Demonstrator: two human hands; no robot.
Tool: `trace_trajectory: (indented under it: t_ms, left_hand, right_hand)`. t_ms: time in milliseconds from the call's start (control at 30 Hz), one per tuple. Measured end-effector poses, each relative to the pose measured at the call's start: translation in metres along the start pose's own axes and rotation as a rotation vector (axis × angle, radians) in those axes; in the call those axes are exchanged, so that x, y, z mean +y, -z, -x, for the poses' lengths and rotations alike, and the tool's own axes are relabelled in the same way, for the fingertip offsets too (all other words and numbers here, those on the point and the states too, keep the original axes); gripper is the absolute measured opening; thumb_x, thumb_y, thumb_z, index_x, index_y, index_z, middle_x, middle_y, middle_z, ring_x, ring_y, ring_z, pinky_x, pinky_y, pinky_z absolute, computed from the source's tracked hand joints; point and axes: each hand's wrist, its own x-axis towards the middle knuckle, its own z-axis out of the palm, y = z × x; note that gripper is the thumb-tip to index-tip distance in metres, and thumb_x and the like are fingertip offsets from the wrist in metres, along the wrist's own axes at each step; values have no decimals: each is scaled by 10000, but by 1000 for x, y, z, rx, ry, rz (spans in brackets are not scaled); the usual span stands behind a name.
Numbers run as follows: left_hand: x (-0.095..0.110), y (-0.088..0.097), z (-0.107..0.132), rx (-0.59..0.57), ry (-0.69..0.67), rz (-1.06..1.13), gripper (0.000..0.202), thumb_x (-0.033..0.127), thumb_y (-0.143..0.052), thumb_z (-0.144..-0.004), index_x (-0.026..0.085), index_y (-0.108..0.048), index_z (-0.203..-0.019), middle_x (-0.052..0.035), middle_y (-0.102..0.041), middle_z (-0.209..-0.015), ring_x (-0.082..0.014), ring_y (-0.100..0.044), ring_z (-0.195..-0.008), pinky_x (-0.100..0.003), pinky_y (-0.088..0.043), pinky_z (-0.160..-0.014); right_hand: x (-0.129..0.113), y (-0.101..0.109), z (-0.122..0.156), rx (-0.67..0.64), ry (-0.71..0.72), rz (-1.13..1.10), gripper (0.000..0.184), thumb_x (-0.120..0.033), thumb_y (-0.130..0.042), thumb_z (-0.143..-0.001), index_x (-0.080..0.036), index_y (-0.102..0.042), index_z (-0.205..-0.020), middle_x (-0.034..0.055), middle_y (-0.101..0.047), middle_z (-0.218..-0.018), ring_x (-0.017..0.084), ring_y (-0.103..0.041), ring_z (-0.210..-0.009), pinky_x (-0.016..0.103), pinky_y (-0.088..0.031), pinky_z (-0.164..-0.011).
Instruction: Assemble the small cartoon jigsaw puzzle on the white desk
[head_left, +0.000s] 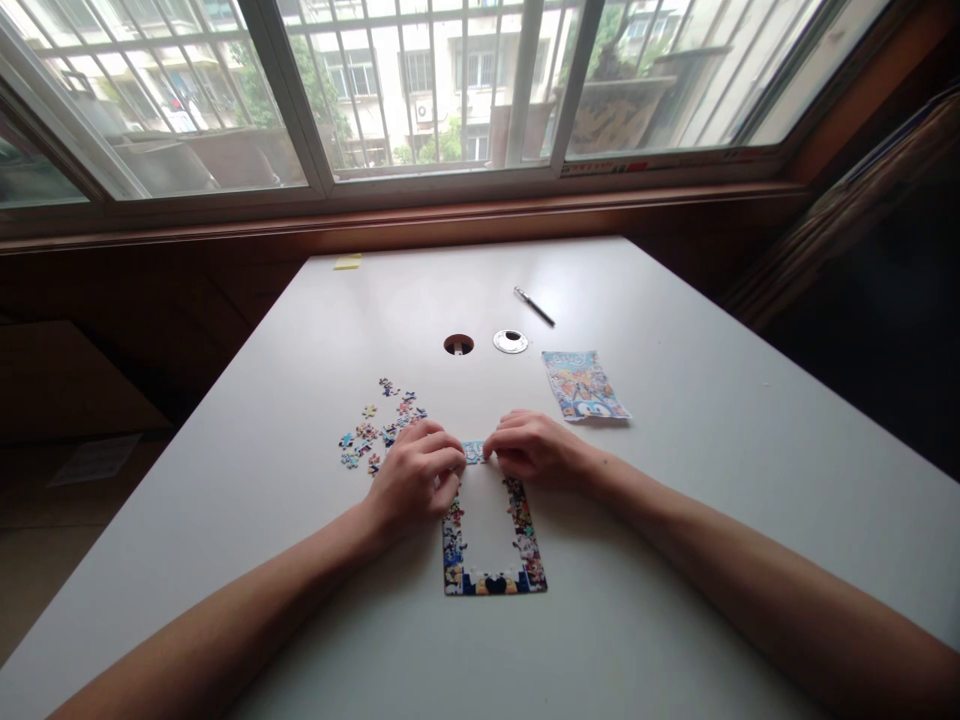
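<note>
A jigsaw puzzle border (531, 545) lies flat on the white table, its pieces joined into an upright rectangle around a bare middle. At its upper left corner my left hand (421, 470) is closed, fingers curled onto the border. My right hand (531, 446) is also closed, with its fingertips on the upper right corner. Between the two hands a light blue strip of the top edge (473, 452) shows. The fingers hide both upper corners. Loose puzzle pieces (365, 432) are scattered just left of my left hand, some partly behind it.
A colourful picture sheet (585, 385) lies beyond my right hand. Farther back are a pen (535, 306), a round metal cover (511, 342) and a cable hole (458, 345) in the table (360, 330). A yellow sticky note (347, 262) is near the far edge, below the window.
</note>
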Motion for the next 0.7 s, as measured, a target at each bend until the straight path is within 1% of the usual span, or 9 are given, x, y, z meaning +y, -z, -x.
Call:
trace_trajectory:
  t_ms: [100, 167, 300, 433, 567, 700]
  left_hand:
    - [0, 0, 0, -2, -7, 11, 207, 44, -549, -776, 203, -673, -820, -32, -703, -916, -229, -558, -930, -422, -465, -904]
    - [-1, 0, 0, 9, -9, 23, 222, 33, -547, -759, 200, -670, -836, -35, -696, -923, -224, -558, -924, -414, -471, -898]
    - [-1, 1, -2, 12, 15, 18, 278, 32, -549, -749, 198, -676, -932, -50, -679, -976, -220, -561, -943, -400, -478, -892]
    - [0, 1, -3, -47, -14, -36, 286, 89, -576, -797, 230, -692, -1017, -54, -667, -1078, -239, -550, -1010, -441, -444, -950]
    - [0, 0, -2, -103, -20, -72, 251, 117, -573, -834, 252, -701, -1003, -36, -670, -1103, -247, -535, -1043, -457, -415, -964]
    - [0, 0, -2, -117, -11, -81, 254, 113, -577, -818, 251, -686, -1001, -34, -666, -1110, -251, -534, -1049, -456, -402, -959]
  right_hand:
    - [0, -1, 1, 74, -99, -69, 262, -45, -525, -773, -179, -702, -912, 13, -610, -732, 112, -484, -597, 249, -413, -601]
    - [0, 0, 1, 87, -122, -95, 261, -39, -522, -775, -177, -705, -898, 5, -582, -726, 102, -465, -581, 237, -393, -572]
    - [0, 1, -1, 69, -81, -92, 243, -26, -549, -765, -173, -704, -881, 12, -563, -753, 120, -493, -654, 248, -409, -620]
    - [0, 1, -2, 55, -49, -78, 223, -44, -573, -784, -172, -703, -911, 27, -561, -794, 135, -498, -700, 266, -424, -660]
    - [-1, 2, -2, 21, -13, -58, 182, -88, -567, -836, -181, -715, -885, 30, -552, -776, 144, -499, -713, 276, -427, -673]
    - [-1, 2, -2, 5, 7, -16, 184, -90, -551, -848, -184, -706, -883, 33, -555, -774, 147, -493, -714, 277, -423, -674]
